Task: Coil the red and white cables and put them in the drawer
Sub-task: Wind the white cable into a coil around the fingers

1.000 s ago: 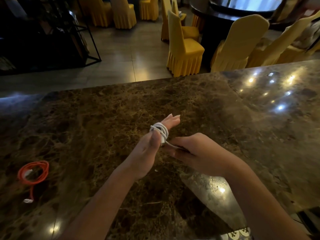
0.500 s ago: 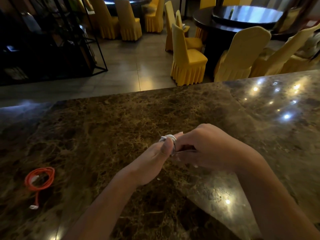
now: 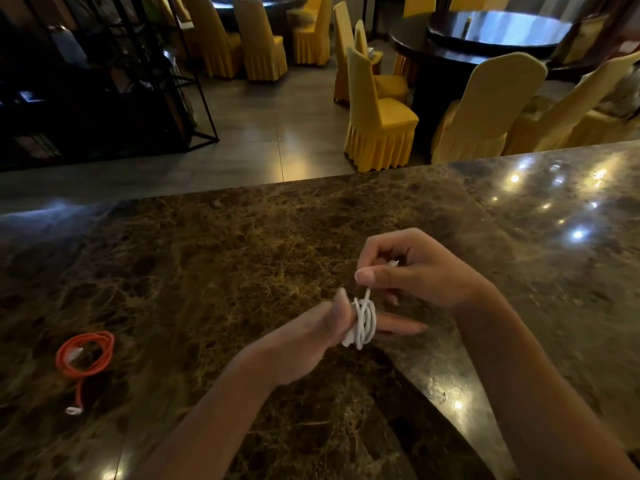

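The white cable (image 3: pixel 365 322) is a thin cord wound in a tight bundle of several loops around the straight fingers of the left hand (image 3: pixel 311 344), whose thumb presses against it. The right hand (image 3: pixel 426 271), just above, pinches its short free end with curled fingers. The red cable (image 3: pixel 85 355) lies loosely coiled, well apart to the left, on the marble counter (image 3: pixel 207 265).

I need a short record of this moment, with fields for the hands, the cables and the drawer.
left hand: white cable wound around its fingers, thumb pressing the coil
right hand: pinches the cable's free end above the coil
red cable: coiled, lying on the counter, plug end trailing
drawer: not in view
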